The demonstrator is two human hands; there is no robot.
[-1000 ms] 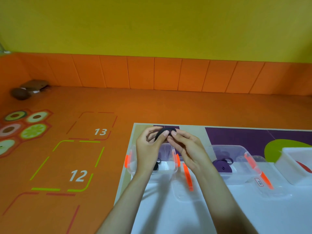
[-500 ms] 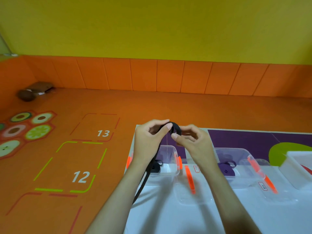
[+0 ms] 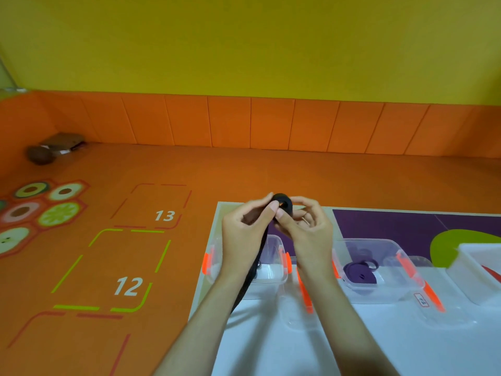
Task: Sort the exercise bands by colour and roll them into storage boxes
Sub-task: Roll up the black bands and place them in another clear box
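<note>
Bench: white top, with a purple-and-green mat on the far side.
Right clear box: holds one rolled purple band.
Left clear box: contents mostly hidden.
Black band: the rolled end is held above the left box, and the tail hangs down toward the near left.
Left hand and right hand: fingers pinch the roll.

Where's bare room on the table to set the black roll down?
Free: white table nearest the person, in front of the lids. Also the purple mat behind the purple-band box. Crowded: that box, lids and white tray sit close together.
</note>
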